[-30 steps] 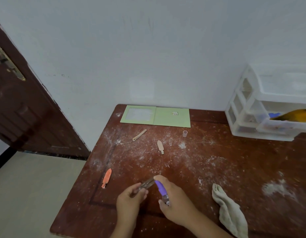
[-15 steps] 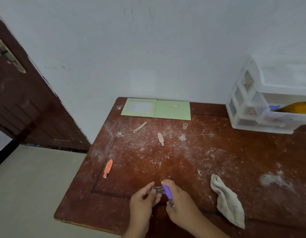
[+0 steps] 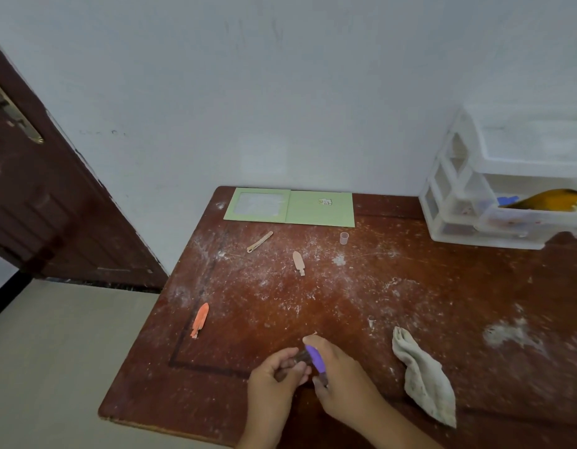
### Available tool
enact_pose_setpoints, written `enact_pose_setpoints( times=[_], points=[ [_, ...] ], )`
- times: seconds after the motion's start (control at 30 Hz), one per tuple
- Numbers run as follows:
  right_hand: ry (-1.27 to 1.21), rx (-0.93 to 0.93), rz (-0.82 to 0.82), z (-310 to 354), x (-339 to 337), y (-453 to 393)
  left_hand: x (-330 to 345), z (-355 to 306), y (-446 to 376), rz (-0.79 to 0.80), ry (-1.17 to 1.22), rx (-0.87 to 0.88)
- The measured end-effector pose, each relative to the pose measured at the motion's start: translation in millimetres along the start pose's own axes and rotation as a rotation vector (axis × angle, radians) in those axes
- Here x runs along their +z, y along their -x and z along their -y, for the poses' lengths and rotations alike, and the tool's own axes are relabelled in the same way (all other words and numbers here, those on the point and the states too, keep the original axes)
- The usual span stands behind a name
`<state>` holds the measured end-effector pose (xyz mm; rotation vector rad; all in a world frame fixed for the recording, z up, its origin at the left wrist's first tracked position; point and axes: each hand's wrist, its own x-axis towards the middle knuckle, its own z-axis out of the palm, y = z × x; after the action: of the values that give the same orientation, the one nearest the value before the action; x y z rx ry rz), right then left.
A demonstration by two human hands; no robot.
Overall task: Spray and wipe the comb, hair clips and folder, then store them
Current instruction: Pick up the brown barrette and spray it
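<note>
Dusty brown table [image 3: 410,303] w/ white powder, white wall behind, dark door [image 3: 37,205] upper left, no legible writing, left hand [image 3: 274,374] pinching dark clip [image 3: 301,355], right hand [image 3: 340,380] gripping purple spray bottle [image 3: 315,359]

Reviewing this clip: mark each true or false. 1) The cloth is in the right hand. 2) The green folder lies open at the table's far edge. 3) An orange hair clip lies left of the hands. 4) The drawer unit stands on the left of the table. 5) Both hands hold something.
1) False: the cloth lies on the table, right of the right hand, which grips a small purple spray bottle.
2) True: the green folder lies open by the wall.
3) True: the orange hair clip.
4) False: the drawer unit stands on the right.
5) True: the left hand pinches a dark clip.
</note>
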<state>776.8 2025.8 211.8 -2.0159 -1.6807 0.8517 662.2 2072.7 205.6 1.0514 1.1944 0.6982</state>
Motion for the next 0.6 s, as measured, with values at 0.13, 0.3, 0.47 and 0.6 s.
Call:
enact_pose_setpoints(
  times=[0.13,0.3,0.47,0.6],
  points=[
    [0.006,-0.011,-0.010,-2,1,3,-3,1,-1,-0.020,0.005,0.018],
    [-0.030,0.079,-0.100,-8,-6,1,-5,-1,-2,-0.049,0.055,0.023],
    [0.005,0.105,-0.146,-11,-13,3,-5,-1,-3,-0.027,0.074,0.029],
    [-0.082,0.117,-0.159,-11,-17,3,-3,-4,-2,-0.017,0.089,0.038]
  ],
)
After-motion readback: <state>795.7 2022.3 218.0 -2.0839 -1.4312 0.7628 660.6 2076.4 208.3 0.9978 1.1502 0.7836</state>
